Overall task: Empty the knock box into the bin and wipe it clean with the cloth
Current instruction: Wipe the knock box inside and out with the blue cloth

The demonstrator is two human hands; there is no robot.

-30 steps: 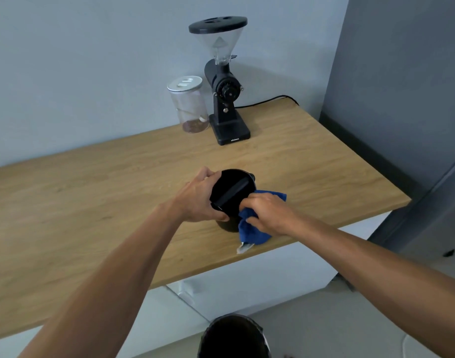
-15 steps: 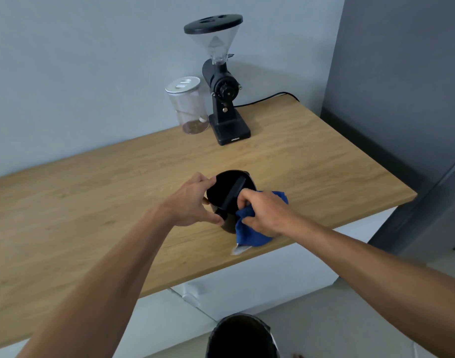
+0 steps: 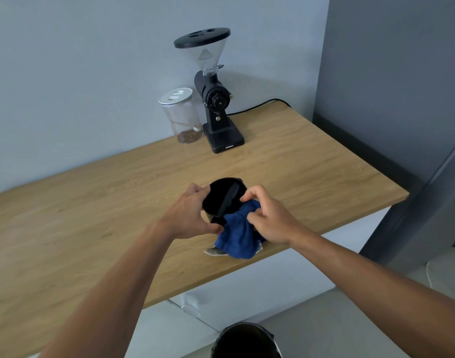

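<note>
**Both hands on the knock box, blue cloth at its rim**

Hands meet at the knock box (image 3: 222, 200), which stands near the front edge of the surface (image 3: 92, 210). On its left side, the left hand (image 3: 189, 215) curls round the black wall, thumb low and fingers over the rim, closed in a grip on it. A black bar crosses the open top on a slant. On its right side, the right hand (image 3: 269, 219) pinches the blue cloth (image 3: 238, 235) in bent fingers, the fingertips touching the rim; the cloth bunches against the box wall and drapes down onto the wood, with a pale tag or corner showing at its lower left.

Farther back, a clear jar (image 3: 182, 116) with a silver lid holds a thin brown layer at its bottom. Just right of it stands a black coffee grinder (image 3: 214, 99) with a clear funnel hopper; white lettering on its base is too small to read. A black cable (image 3: 257, 105) runs off behind it.

Light wood grain covers the surface, under a pale blue-grey wall, with a darker grey panel at right. Below the front edge, a dark round bin (image 3: 244, 341) sits on the floor.
</note>
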